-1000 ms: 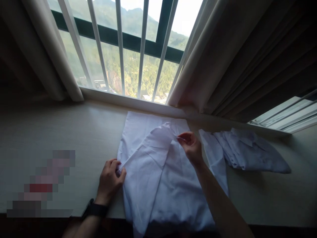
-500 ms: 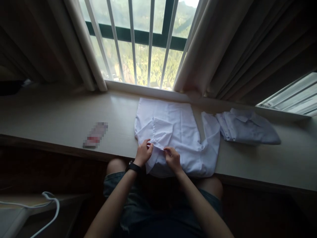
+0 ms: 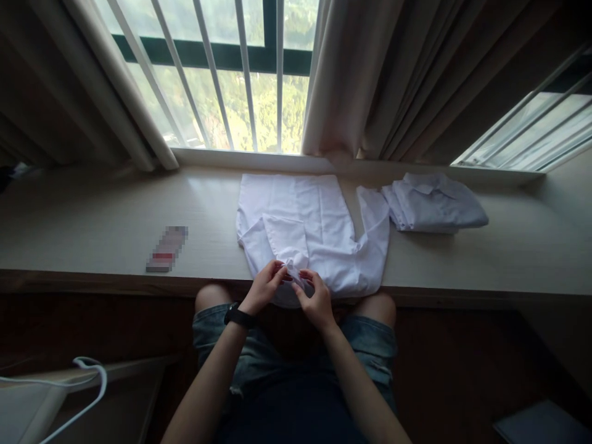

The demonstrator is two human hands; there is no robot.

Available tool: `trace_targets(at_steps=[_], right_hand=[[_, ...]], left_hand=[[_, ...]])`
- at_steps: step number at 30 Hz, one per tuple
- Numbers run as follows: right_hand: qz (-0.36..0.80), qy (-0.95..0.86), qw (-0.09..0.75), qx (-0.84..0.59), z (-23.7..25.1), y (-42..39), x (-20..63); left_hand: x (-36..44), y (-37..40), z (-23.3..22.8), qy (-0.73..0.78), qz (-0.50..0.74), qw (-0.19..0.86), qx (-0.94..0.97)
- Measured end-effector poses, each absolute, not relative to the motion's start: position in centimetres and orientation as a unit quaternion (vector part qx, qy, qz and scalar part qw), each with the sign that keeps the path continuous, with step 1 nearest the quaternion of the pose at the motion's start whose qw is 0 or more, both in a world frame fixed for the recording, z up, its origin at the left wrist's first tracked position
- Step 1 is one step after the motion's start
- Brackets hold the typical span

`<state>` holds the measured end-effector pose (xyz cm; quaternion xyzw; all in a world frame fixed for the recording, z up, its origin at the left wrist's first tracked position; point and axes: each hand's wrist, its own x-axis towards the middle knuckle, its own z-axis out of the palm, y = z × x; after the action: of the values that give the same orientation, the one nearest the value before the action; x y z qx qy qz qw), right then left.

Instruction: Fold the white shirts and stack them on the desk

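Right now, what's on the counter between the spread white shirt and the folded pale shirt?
Nothing: head view shows only a narrow strip of bare beige counter between spread white shirt and folded pale shirt.

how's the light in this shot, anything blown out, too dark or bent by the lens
Head view: strong backlight from the window, its outdoor scene nearly washed out; the white shirt and ledge catch that light, while the left hand, right hand and lap sit in dim shadow. Wide-angle distortion splays the window bars; a small object on the ledge is pixelated.

Spread shirt [image 3: 319, 225] on ledge [image 3: 92, 216] below window; folded shirt [image 3: 435, 203] right of it, box [image 3: 166, 250] left.
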<state>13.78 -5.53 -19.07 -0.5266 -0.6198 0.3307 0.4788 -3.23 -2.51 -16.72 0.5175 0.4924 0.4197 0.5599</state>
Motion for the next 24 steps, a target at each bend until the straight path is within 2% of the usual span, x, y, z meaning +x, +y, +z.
trace_targets(at_steps=[6, 11, 13, 15, 17, 20, 24], right_hand=[[0.299, -0.637, 0.508, -0.496, -18.1, -5.9, 13.6], [0.421, -0.584, 0.522, -0.457, -19.1, -5.8, 14.8], [0.485, -0.56, 0.508, -0.439, -19.3, -5.8, 15.2], [0.5, -0.555, 0.501, -0.438, -19.3, -6.0, 15.4], [0.447, -0.589, 0.496, -0.455, -19.2, -6.3, 15.5], [0.307, -0.677, 0.461, -0.484, -19.0, -6.9, 15.3], [0.184, -0.738, 0.393, -0.516, -18.9, -7.3, 14.8]], left_hand=[[-2.6, -3.2, -15.7, 0.503, 0.388, 0.516, 0.574], [-3.0, -3.3, -15.7, 0.514, 0.339, 0.49, 0.616], [-3.1, -3.4, -15.9, 0.51, 0.316, 0.507, 0.619], [-3.2, -3.4, -16.2, 0.499, 0.288, 0.546, 0.608], [-3.3, -3.1, -16.5, 0.486, 0.262, 0.593, 0.587], [-3.5, -2.5, -16.7, 0.483, 0.249, 0.645, 0.538], [-3.1, -2.7, -16.4, 0.518, 0.28, 0.618, 0.52]])
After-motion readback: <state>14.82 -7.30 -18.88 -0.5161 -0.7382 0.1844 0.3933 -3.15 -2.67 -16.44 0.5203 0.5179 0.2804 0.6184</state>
